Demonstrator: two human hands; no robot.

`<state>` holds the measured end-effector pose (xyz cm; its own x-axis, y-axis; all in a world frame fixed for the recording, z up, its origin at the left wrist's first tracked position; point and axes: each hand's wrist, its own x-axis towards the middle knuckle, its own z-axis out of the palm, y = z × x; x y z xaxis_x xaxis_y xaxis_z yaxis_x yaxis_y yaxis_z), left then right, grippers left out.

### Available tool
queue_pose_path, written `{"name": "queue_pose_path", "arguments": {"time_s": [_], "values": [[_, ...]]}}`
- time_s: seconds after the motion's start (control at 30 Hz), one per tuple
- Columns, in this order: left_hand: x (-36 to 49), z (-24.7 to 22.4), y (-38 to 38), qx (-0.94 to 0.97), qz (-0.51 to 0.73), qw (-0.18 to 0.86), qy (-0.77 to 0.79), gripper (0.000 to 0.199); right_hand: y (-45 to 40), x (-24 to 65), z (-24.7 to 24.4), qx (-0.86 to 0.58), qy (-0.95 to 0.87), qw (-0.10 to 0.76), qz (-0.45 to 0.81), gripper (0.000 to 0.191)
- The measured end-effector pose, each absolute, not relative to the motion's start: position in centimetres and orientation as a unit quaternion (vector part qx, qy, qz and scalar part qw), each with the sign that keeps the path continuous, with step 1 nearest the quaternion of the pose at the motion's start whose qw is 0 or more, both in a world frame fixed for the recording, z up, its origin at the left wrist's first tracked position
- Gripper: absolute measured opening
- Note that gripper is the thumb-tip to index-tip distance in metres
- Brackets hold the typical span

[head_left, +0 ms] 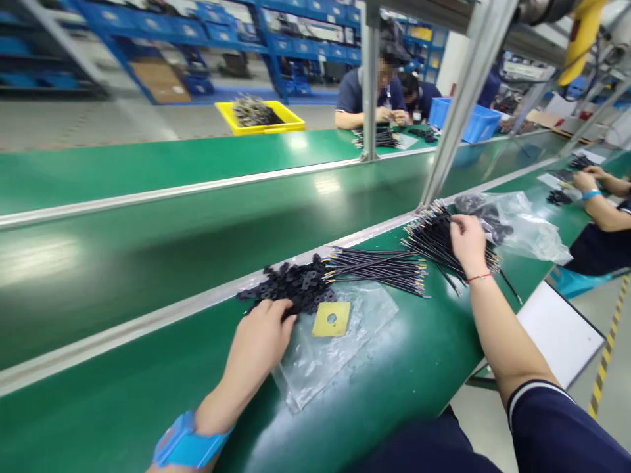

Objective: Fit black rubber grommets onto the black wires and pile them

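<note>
My left hand (261, 338) reaches into a heap of small flat black plastic parts (308, 282), its fingers curled at the near edge of the heap. Dark parts show between thumb and forefinger; the other fingertips are hidden. My right hand (469, 242) is bent over a pile of short black cables (434, 240) with stripped coloured wire ends, fingers closed among them. Between the hands lies a second bundle of black cables (377, 268). A yellow square plate with a round hole (323, 320) rests on a clear plastic bag (340, 355) beside my left hand.
Another clear bag with black parts (517, 220) lies right of the cables. A metal post (456, 105) rises behind them. Across the green bench (148, 263) are a yellow tray (266, 125), a blue bin (466, 119) and co-workers. Another person's hands (589, 180) work at right.
</note>
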<state>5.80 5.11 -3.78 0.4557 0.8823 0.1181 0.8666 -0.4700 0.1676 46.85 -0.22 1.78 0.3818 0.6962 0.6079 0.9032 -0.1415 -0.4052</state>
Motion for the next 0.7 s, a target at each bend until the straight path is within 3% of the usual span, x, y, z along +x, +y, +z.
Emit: {"name": "queue_pose_path", "arguments": {"time_s": [0.17,0.27,0.37,0.57,0.7], "values": [[5.1,-4.8,6.4,0.854,0.102,0.069,0.505,0.039,-0.5,40.1,-0.3,-0.662,-0.697,0.273,-0.05,0.015],[4.7,-5.3,6.9,0.858,0.105,0.09,0.494,0.042,0.9,37.0,-1.9,-0.59,-0.793,0.152,-0.035,0.025],[4.5,-5.1,6.8,0.843,0.098,0.125,0.515,0.039,2.7,35.5,-2.9,-0.576,-0.81,0.099,-0.042,0.025],[4.3,-4.1,6.1,0.815,0.099,0.159,0.549,0.038,3.2,35.4,-1.0,-0.582,-0.804,0.104,-0.057,0.019],[3.8,-4.4,6.2,0.811,0.108,0.179,0.546,0.04,-1.9,40.2,1.2,-0.703,-0.676,0.193,-0.108,0.022]]}}
